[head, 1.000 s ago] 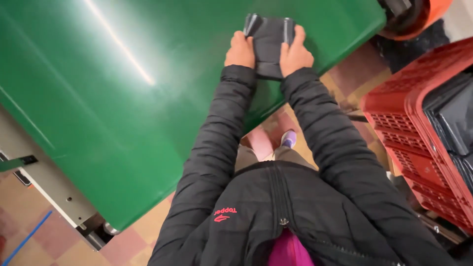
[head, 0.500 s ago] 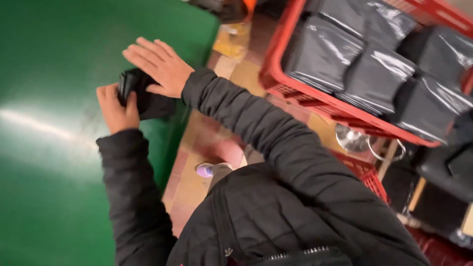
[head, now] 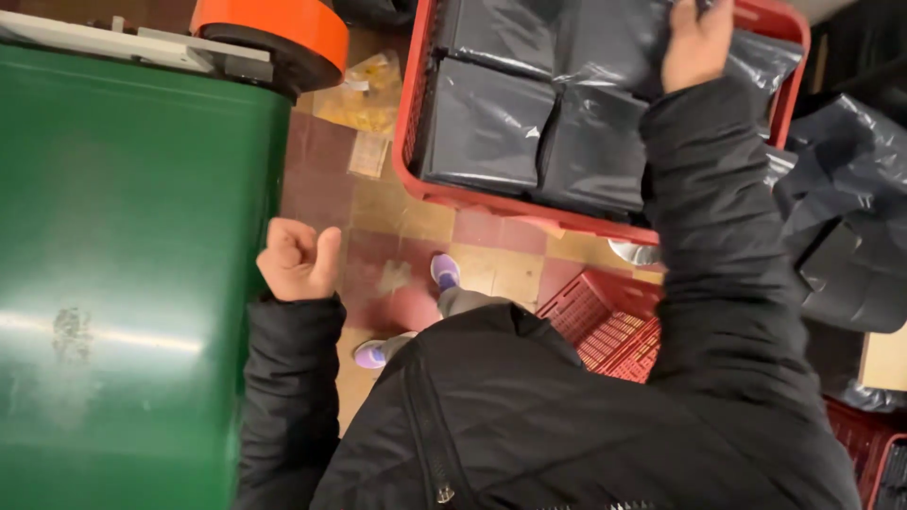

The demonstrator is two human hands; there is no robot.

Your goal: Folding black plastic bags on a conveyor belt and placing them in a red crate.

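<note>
Two bare hands appear in the head view, both emerging from black quilted jacket sleeves. Right hand [head: 697, 42]: raised to the top of the frame, resting on a black plastic-wrapped package [head: 619, 38] inside the red crate [head: 412, 123]; the fingers curve over the glossy film, but whether they actually grip it cannot be told, since the fingertips are cut off by the picture's edge. Left hand [head: 298, 260]: loosely curled into a half-closed fist, thumb up, holding nothing, poised just beside the edge of the green surface [head: 132, 283] and above the floor.

Red crate: rectangular, lattice-walled, filling the upper middle of the view. It holds several flat, pillow-shaped packages in shiny black film, packed edge to edge; a large one [head: 482, 123] lies at the left and another [head: 595, 151] beside it, nearer the front wall. No labels are legible on them.

Further crumpled black wrapped packages [head: 846, 246] lie at the right, outside the crate. A second red lattice crate [head: 605, 321] sits lower, partly hidden by the jacket. An orange and black wheel-like part [head: 274, 33] stands at the top, at the green surface's far end. Yellowish clear wrapping [head: 364, 94] lies on the tiled floor [head: 397, 217] between the green surface and the crate.
</note>
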